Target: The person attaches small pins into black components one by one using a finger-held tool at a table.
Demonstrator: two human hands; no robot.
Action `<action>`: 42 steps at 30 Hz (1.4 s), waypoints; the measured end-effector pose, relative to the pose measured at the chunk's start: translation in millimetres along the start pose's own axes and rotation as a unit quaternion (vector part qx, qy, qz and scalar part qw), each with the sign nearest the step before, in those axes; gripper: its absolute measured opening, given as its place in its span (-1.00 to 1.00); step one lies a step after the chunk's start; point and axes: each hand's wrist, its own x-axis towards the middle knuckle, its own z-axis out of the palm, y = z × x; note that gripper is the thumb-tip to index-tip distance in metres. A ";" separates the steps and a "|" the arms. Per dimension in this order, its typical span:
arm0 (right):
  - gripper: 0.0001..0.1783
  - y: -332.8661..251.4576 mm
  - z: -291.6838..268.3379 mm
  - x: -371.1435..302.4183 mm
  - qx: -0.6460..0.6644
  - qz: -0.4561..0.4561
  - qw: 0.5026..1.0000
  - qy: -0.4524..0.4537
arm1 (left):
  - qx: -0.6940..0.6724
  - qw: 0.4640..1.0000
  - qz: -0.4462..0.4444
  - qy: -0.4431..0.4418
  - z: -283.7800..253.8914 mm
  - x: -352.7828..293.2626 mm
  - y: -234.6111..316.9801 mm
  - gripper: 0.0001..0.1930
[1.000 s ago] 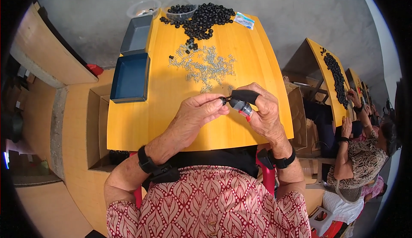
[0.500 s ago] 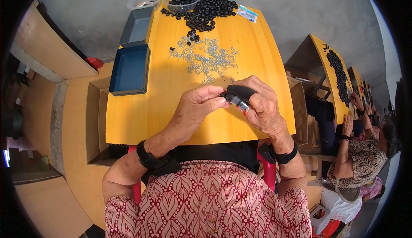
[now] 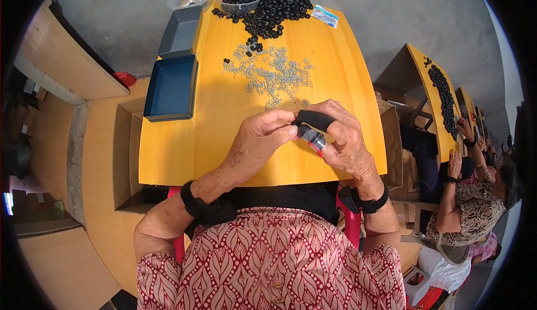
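Above the near part of the yellow table (image 3: pixel 341 75), my two hands meet. My left hand (image 3: pixel 260 139) pinches a small black part (image 3: pixel 295 124) between thumb and forefinger. My right hand (image 3: pixel 344 136) is closed round a short object (image 3: pixel 311 136) with black and clear sections and red near its lower end; its kind I cannot make out. A black cover lies along my right forefinger. Just beyond my hands, many tiny silvery pieces (image 3: pixel 279 72) are scattered. Farther off is a heap of black ring-shaped parts (image 3: pixel 279 10).
At the table's left edge stand a dark blue tray (image 3: pixel 194 89) and a grey tray (image 3: pixel 179 30). Two clear bowls, one a round bowl (image 3: pixel 240 9) of black parts, and a small packet (image 3: pixel 325 16) are at the back. A person (image 3: pixel 470 203) works at another table on the right.
The black and clear object has turned slightly in my fingers. Both hands keep their grip in nearly the same place.
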 end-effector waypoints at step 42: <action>-0.78 -1.7 1.9 -4.7 -0.034 0.017 0.999 -0.004 | -0.027 0.998 -0.011 0.060 2.6 -1.7 -6.7 -0.78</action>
